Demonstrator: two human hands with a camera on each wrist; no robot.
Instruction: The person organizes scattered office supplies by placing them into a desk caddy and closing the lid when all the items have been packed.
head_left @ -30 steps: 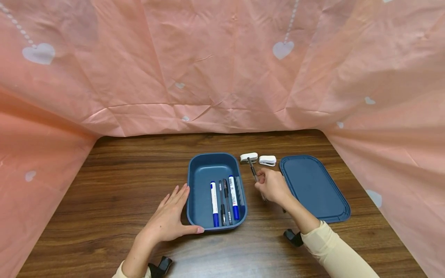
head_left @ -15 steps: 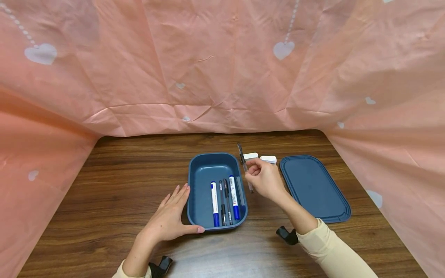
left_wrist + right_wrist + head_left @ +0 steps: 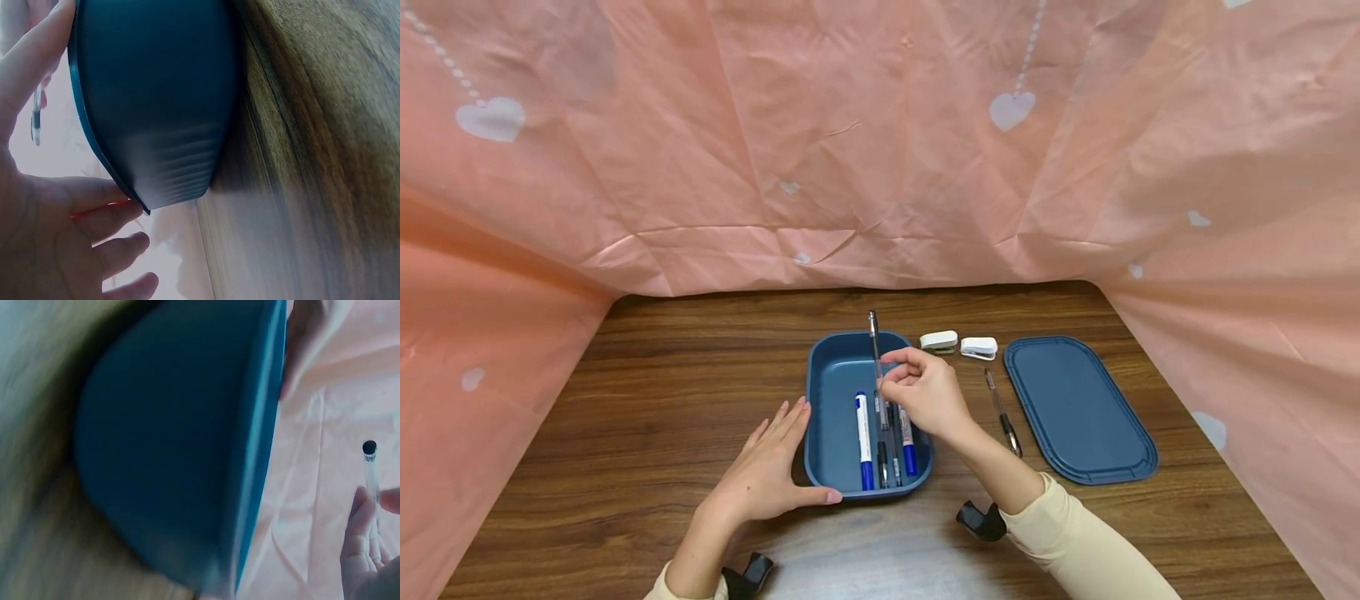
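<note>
My right hand pinches a clear-barrelled pen between thumb and fingers, its black end pointing up and away, over the blue box. In the right wrist view the same pen stands out above the box rim. My left hand rests against the box's near left corner, thumb along the front rim, fingers spread at the left side. Inside lie two white markers with blue caps, the left marker fully visible and the right marker partly hidden by my right hand. Between them are black-and-clear pens.
Another black pen lies on the wooden table right of the box. Farther right is a flat blue lid. Two small white staplers, a left stapler and a right stapler, sit behind. A pink curtain encloses the table.
My right hand has carried the pen leftward from beside the staplers to over the box, uncovering the other pen on the table. The left hand has stayed put.
</note>
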